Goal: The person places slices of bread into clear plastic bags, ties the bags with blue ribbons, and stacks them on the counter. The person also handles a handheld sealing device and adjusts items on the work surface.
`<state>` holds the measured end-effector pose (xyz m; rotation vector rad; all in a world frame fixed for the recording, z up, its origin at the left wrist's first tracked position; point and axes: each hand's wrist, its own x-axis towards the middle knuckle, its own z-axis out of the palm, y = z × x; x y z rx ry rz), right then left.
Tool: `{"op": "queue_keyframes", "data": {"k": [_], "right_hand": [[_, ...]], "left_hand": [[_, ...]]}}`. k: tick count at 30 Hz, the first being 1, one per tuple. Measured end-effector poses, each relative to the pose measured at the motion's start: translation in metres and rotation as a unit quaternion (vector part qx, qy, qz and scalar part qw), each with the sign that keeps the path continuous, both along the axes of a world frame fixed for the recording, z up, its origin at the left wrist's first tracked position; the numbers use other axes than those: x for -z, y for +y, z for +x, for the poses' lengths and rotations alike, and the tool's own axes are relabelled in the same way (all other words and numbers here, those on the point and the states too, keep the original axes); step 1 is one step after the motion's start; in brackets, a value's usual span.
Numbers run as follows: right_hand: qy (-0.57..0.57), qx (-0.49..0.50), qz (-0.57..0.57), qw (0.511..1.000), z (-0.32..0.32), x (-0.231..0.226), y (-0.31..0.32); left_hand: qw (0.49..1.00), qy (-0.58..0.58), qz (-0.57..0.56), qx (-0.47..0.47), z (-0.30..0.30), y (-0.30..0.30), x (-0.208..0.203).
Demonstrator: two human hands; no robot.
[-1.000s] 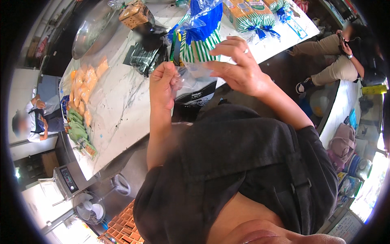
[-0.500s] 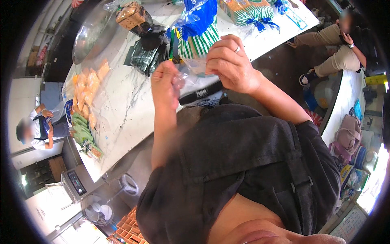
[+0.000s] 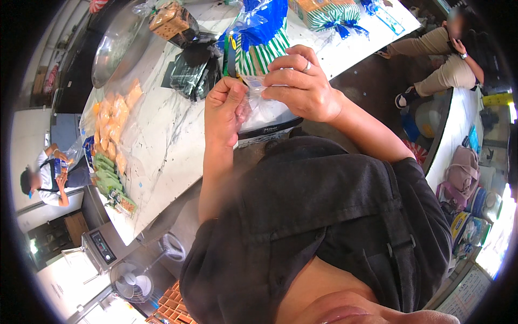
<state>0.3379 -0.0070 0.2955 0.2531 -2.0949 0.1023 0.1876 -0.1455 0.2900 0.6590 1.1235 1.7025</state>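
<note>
A small clear plastic bag (image 3: 253, 110) is pinched between my two hands, over the near edge of the white table. My left hand (image 3: 224, 108) grips its left side with thumb and bent fingers. On the opposite side, the fingertips of my right hand (image 3: 305, 86), which wears a ring, are closed on it. Just beyond my hands stands a green-and-white striped bread bag (image 3: 264, 54) with a blue upper part. Black plastic pouches (image 3: 191, 73) lie to the left of that. What the clear bag contains, if anything, I cannot make out.
Farther back are a dark-speckled loaf (image 3: 171, 24) and a bagged loaf with blue ribbon (image 3: 329, 13). Clear-bagged buns (image 3: 113, 119) and green packets (image 3: 107, 175) occupy the table's left. One person (image 3: 51, 173) stands at left; another (image 3: 448, 59) sits at right.
My right hand has come down and left, closer to my left hand. The clear plastic now spans both hands more visibly. The person at left has shifted a blue pack slightly.
</note>
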Motion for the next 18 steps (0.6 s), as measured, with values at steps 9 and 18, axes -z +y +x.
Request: {"op": "queue_keyframes", "data": {"k": [9,18], "right_hand": [[-0.05,0.036,-0.05,0.997,-0.004,0.0,-0.003],[-0.114,0.052,-0.084,0.989,0.016,-0.003,-0.001]], "left_hand": [[0.997,0.053,0.013,-0.049,0.009,0.004,0.005],[0.968,0.061,0.063,-0.236,-0.041,0.005,-0.004]]}}
